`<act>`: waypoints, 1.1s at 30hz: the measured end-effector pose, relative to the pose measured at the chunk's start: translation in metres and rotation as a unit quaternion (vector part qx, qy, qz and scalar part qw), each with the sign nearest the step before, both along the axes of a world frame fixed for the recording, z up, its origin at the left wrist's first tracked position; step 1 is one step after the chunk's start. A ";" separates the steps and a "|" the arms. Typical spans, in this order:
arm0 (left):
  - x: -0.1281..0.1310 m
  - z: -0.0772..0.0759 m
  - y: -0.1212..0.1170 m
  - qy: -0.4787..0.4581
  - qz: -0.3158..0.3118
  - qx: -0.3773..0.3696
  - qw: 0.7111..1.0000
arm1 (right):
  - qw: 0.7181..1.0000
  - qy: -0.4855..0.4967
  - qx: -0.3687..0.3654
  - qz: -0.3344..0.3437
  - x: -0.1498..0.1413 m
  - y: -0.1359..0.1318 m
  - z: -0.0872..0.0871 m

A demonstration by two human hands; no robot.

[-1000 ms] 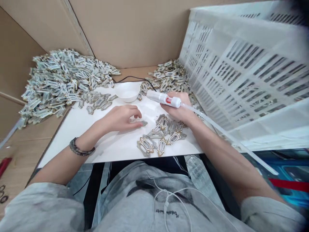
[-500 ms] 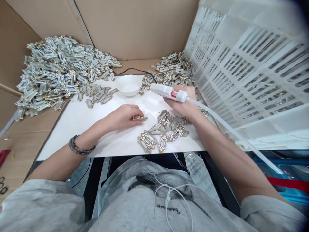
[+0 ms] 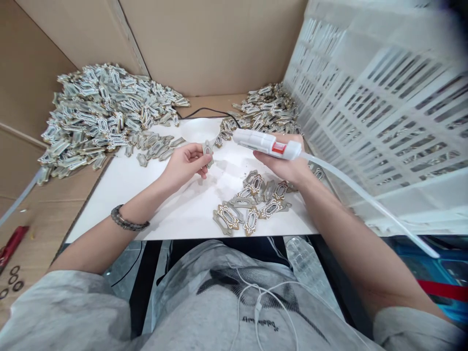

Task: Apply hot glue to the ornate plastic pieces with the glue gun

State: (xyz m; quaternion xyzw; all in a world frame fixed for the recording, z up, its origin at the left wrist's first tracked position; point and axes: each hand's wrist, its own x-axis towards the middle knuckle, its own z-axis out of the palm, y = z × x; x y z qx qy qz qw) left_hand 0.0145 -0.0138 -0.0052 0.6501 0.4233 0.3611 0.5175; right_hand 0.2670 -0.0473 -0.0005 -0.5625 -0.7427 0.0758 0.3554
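Note:
Pinched in my left hand [image 3: 190, 163] is a small ornate frame piece [image 3: 208, 153], held tilted up above the white board with its plain greyish face showing. My right hand [image 3: 283, 161] is closed round a white hot glue gun [image 3: 261, 142], which points left toward that piece but stays apart from it. A long translucent glue stick [image 3: 351, 187] trails from the gun's back end over my right forearm. Below the gun, several loose frame pieces [image 3: 252, 220] lie on the board, some patterned side up and some plain side up.
A big heap of frame pieces [image 3: 98, 105] fills the back left, a smaller heap [image 3: 272, 105] the back right. Behind my left hand sits a white bowl [image 3: 197, 130]. A white slatted crate [image 3: 380, 97] stands at right. A black cord [image 3: 208, 109] runs along the back.
My left hand has lifted the frame piece off the board and turned it upright, plain face toward me. The glue gun has shifted slightly right in the picture, as has the whole scene.

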 end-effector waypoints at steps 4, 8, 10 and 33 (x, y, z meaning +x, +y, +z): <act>0.001 -0.004 0.000 -0.006 0.013 -0.003 1.000 | 0.999 -0.043 -0.018 0.028 -0.002 -0.002 0.001; 0.001 -0.006 -0.001 -0.008 0.001 0.000 1.000 | 0.995 -0.082 -0.030 0.042 -0.004 -0.003 0.000; 0.001 -0.006 -0.001 -0.010 -0.011 0.002 1.000 | 0.994 -0.083 -0.029 0.058 -0.005 -0.003 -0.001; 0.003 -0.007 -0.003 -0.034 -0.034 -0.022 0.999 | 0.990 -0.127 -0.025 0.054 -0.003 0.002 -0.009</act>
